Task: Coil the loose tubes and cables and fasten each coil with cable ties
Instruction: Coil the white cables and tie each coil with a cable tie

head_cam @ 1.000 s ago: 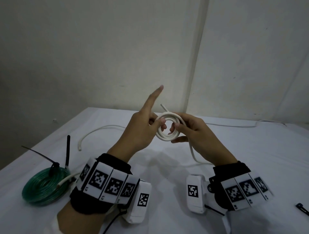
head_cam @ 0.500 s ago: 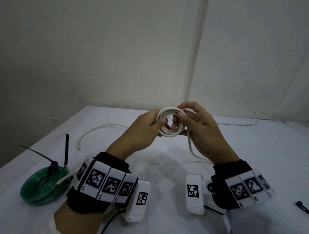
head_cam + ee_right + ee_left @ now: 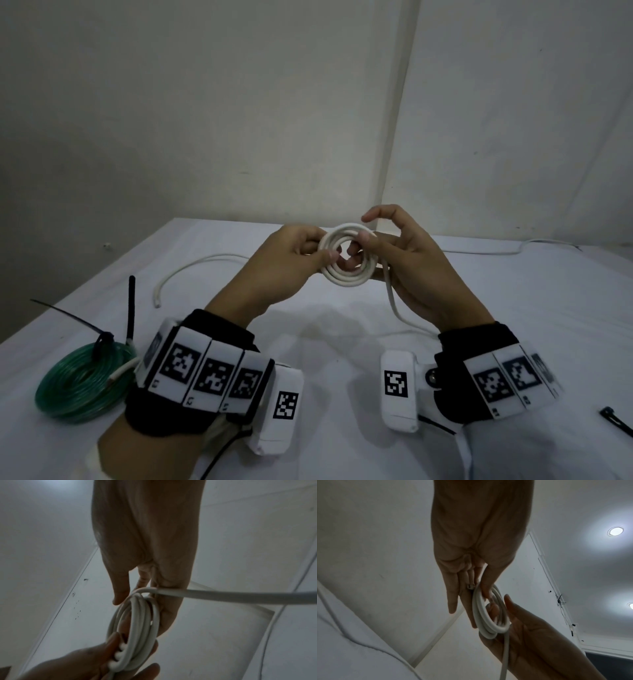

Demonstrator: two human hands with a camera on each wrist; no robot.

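Both hands are raised above the bench, meeting around a small coil of white cable (image 3: 346,255). The left hand (image 3: 291,263) pinches the coil's left side, thumb on the near face and fingers behind it; the left wrist view shows those fingers (image 3: 453,599) lying fairly straight along the far face, with the cable's cut end (image 3: 469,586) tucked against them. The right hand (image 3: 411,263) holds the coil's right side, thumb pressed on the near face and a fingertip showing through the central opening, while its index finger (image 3: 380,214) curls free above the rim. In the right wrist view the coil (image 3: 137,628) shows several stacked turns.

From the coil's lower right a loose run of the same cable (image 3: 394,301) drops past the right palm to the bench (image 3: 342,325), which is covered in white cloth, then trails away behind the right wrist. Its far stretch (image 3: 486,251) lies along the back edge near the wall.

On the left of the bench lies another white cable length (image 3: 191,265), uncoiled. Nearer the front left corner sits a green tube coil (image 3: 78,387), already bound with a black cable tie (image 3: 99,337) whose tail sticks out. Another black cable tie (image 3: 616,419) lies at the right edge.
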